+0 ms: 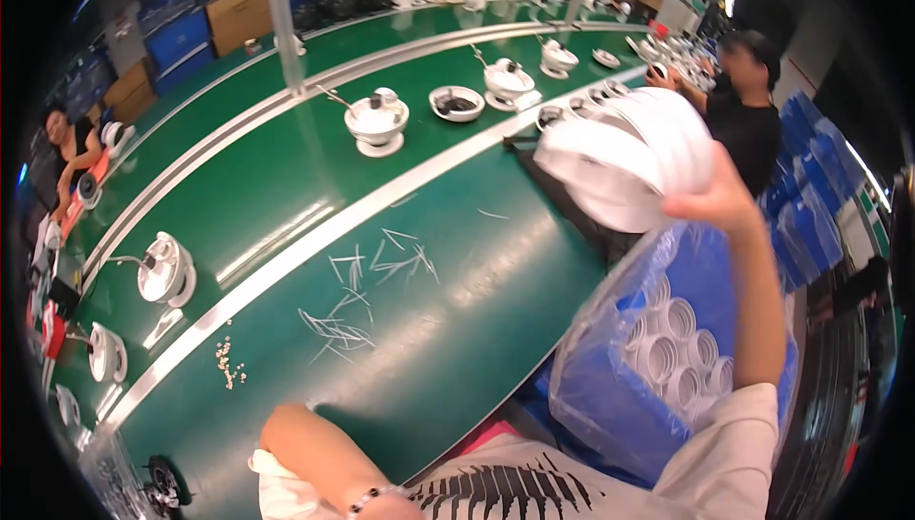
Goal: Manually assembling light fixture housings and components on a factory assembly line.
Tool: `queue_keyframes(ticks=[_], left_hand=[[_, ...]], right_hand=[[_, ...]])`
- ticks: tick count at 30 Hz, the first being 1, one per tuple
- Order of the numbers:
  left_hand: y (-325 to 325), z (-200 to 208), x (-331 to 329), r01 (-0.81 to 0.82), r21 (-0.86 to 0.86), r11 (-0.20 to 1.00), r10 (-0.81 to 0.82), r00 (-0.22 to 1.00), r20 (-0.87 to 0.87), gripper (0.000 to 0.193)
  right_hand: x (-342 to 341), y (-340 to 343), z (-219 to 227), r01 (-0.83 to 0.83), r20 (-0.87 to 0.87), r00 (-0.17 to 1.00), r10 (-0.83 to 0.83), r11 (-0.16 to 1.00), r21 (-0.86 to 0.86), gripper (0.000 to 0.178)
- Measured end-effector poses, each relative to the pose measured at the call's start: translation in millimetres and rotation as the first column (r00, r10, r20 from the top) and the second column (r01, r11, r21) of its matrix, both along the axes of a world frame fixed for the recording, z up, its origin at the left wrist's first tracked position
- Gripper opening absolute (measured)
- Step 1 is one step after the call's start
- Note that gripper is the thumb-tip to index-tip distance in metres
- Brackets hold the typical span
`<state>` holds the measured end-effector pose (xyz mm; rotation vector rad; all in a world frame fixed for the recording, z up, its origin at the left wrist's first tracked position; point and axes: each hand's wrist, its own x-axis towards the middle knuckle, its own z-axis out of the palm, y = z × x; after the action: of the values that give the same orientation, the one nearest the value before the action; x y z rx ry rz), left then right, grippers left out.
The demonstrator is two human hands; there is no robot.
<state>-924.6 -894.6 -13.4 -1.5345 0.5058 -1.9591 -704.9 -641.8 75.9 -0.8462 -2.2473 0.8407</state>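
Observation:
My right hand [717, 198] is closed on the rim of a stack of white round plastic shells [624, 158]. It holds them up and tilted above the far end of a blue bin; motion blurs them a little. In the bin, white plastic rings [679, 318] stand on end inside a clear plastic liner [593, 367]. My left arm [319, 453] bends back across my body, a beaded bracelet [376, 495] at the wrist. Beyond it, only a sliver of my left hand [393, 509] shows at the lower edge, its fingers out of view.
On the green worktop [457, 301] lie thin white strips [338, 329] and small beige pieces [229, 364]. Past a metal rail, white round assemblies [376, 122] sit along a green conveyor [286, 172]. A co-worker [748, 105] stands at the far right near stacked blue bins [810, 172].

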Motion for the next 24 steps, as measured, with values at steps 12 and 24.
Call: queue_keyframes(ticks=[12,24], left_hand=[[48.2,-135.1,-26.9,-0.441,-0.522,0.730,0.401,0.895,-0.195,0.071],[300.6,-109.7,-42.0,-0.918,-0.062,-0.391,-0.033,0.081,-0.996,0.043]], right_hand=[[-114.4,98.6,-164.4,-0.543,-0.647,0.757,-0.092,0.462,-0.701,0.042],[-135.6,134.9,-268.3,-0.591,-0.731,0.391,-0.559,0.457,-0.665,0.049]])
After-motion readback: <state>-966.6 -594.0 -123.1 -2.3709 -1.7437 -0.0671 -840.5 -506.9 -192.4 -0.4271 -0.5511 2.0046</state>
